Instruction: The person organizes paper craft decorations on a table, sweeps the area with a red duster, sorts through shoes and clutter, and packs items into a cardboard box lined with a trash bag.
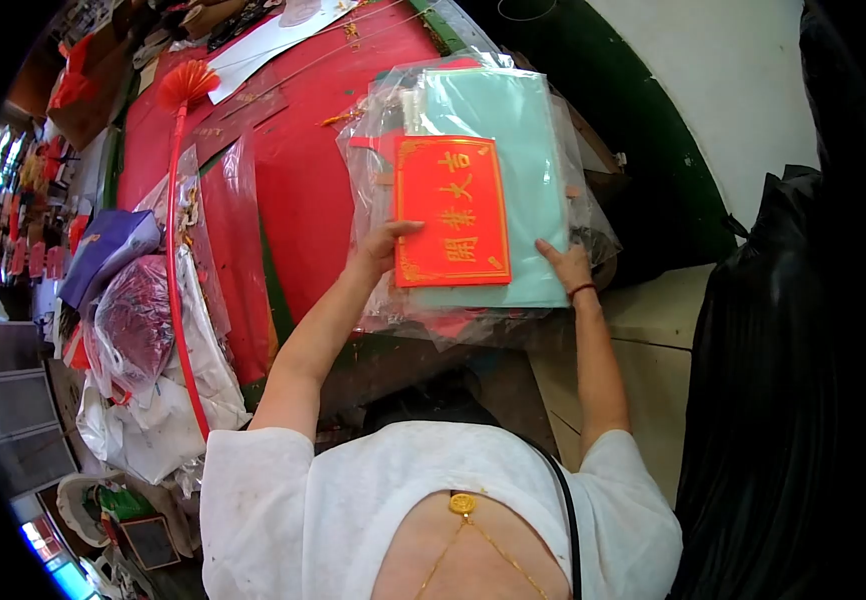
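A red card with gold characters and a gold border (451, 210) lies on light green sheets (533, 220), which rest on clear plastic bags (363, 200) at the table's near right corner. At the card's left edge is my left hand (385, 244), its thumb on top of the card and its other fingers underneath, partly hidden. My right hand (566, 264) grips the right edge of the green sheets, the thumb on top and the fingers towards the underside. Between the right thumb and the card a strip of green shows.
The red tabletop (303, 150) has a dark green edge. A long red stick with a fringed top (175, 250) leans at the left, beside plastic bags and a purple package (113, 250). Black plastic (768, 380) hangs at the right.
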### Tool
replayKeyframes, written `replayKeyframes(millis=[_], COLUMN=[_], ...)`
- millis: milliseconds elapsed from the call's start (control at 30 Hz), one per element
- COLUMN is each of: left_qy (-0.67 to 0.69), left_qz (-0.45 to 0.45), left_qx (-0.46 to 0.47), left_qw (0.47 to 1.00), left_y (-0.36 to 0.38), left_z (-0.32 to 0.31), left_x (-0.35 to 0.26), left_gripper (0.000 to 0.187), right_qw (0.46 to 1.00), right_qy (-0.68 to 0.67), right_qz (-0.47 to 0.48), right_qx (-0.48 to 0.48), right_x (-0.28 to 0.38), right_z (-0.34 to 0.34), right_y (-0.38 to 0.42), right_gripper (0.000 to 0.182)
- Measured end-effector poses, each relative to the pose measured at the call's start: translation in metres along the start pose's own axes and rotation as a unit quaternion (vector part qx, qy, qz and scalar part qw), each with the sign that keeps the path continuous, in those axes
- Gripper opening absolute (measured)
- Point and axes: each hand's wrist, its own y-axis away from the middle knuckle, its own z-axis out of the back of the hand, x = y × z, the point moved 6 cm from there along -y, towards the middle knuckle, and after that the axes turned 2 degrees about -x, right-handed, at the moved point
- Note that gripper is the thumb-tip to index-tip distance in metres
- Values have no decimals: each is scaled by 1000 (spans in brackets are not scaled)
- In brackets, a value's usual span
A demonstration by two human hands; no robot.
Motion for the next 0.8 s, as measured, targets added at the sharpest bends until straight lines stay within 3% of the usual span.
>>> replayKeyframes(millis=[67,133,200,400,467,500,567,600,667,700,800], left_qy=[-48,-42,-53,-100,-108,-117,-123,-128,-136,-139,-70], left_qz=[7,12,-3,-23,-38,-52,-97,-142,-147,-153,-103], left_qx=[-6,-13,-31,-58,-80,-102,-118,-135,-165,-195,-172], left_qw=[999,999,998,993,990,987,980,972,966,959,977], left_y=[-12,-24,-28,-15,0,6,12,15,20,21,19], left_z=[-11,-23,-36,-19,-6,1,9,14,26,34,48], left_x=[9,20,21,-6,-22,-29,-33,-36,-34,-34,-23], left_gripper=[38,37,37,33,32,32,32,32,33,34,37], right_qw=[995,995,997,990,913,913,977,977,990,990,975], right_qy=[27,76,16,114,226,225,75,72,71,70,152], right_qz=[40,-8,25,12,202,203,183,181,122,118,148], right_qx=[-84,-62,-73,-76,-273,-274,-80,-81,-9,-13,-66], right_x=[-23,9,-6,-24,-26,-22,-19,-2,35,33,24], right_z=[16,47,48,46,50,51,38,41,38,34,27], right_y=[-16,-4,-22,-41,-49,-53,-72,-66,-50,-54,-68], right_gripper=[68,65,66,70,73,73,74,74,71,71,71])
